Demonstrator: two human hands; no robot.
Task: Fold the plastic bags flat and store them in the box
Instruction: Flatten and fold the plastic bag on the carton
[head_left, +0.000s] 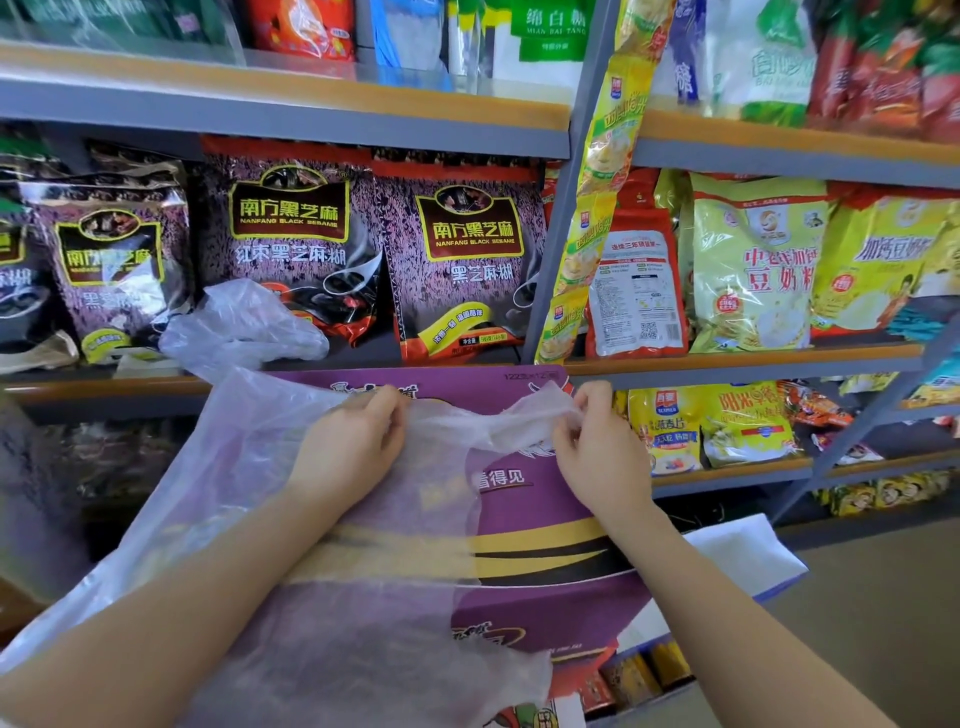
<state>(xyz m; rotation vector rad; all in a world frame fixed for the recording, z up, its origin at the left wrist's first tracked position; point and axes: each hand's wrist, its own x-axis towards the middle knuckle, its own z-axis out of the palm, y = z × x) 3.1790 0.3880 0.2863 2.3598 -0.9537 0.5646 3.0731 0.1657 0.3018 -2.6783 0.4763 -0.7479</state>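
Note:
A thin, see-through plastic bag (249, 467) lies spread over a purple cardboard box (524, 514) below the shelves. My left hand (353, 447) rests on the bag near its top edge, fingers curled onto the film. At the bag's right handle, my right hand (597, 441) pinches the crumpled strip and holds it stretched away from the left hand. A second clear plastic bag (244, 327) sits crumpled on the shelf above the box.
Shop shelves (311, 111) packed with black sesame packets (457, 260) and yellow soy milk powder bags (753, 265) rise right behind the box. A white and blue carton (743, 551) lies to the right of the box, brown floor beyond it.

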